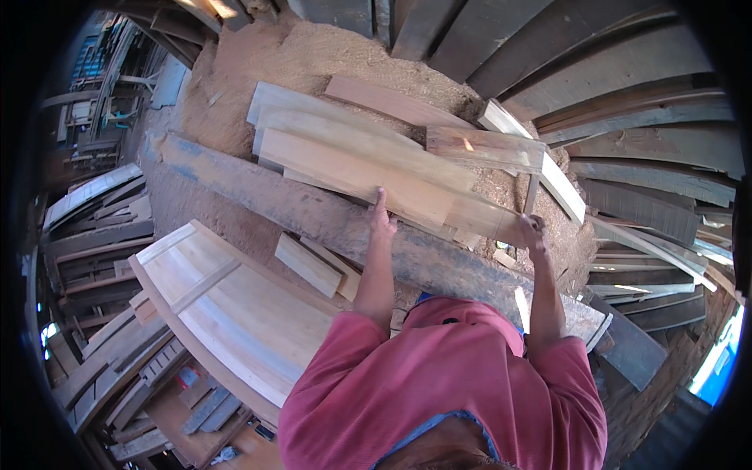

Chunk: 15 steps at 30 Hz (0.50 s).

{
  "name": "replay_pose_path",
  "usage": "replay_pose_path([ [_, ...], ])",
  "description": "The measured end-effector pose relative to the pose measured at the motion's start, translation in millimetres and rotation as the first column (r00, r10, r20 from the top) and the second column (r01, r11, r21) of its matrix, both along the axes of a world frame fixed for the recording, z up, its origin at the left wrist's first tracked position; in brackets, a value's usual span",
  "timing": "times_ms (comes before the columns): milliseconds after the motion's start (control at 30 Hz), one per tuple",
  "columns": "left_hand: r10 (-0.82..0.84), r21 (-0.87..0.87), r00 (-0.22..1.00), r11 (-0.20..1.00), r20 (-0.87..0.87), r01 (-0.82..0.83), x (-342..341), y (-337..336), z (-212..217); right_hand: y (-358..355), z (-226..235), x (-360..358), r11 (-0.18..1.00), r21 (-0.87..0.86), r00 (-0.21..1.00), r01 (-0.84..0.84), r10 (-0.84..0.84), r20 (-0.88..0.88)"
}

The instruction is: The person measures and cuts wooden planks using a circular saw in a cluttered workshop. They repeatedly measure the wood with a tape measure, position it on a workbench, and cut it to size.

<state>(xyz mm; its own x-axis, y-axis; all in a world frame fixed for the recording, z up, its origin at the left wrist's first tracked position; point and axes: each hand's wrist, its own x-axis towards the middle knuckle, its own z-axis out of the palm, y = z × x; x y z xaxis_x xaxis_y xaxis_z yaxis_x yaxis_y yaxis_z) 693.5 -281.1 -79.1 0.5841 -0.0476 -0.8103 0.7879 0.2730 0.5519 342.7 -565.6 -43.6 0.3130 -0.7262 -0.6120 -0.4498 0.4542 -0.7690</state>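
Pale plank: long, smooth, light tan, lay diagonal atop stack of cut boards; lower right end hidden behind right hand. Left hand rested on plank's near edge, fingers flat, grip not discernible. Right hand closed around plank's end; fingertips out of sight. Hands well apart. Stack sat on sawdust heap behind grey weathered beam. Curved panel leaned lower left. Red sleeves covered upper arms; dark planks at rim distorted.

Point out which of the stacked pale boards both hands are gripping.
The top long pale board nearest the person: left hand on its near edge, right hand at its right end.
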Motion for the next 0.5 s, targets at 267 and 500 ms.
replay_pose_path([
  [267, 0.121, -0.372, 0.989, 0.924, 0.082, -0.082, -15, -5, 22, 51, -20, -53, 0.986, -0.159, 0.985, -0.038, 0.064, 0.163],
  [500, 0.062, -0.303, 0.987, 0.953, 0.148, -0.015, -28, 0, 26, 79, 13, -48, 0.840, 0.271, 0.883, 0.470, -0.441, -0.162],
])
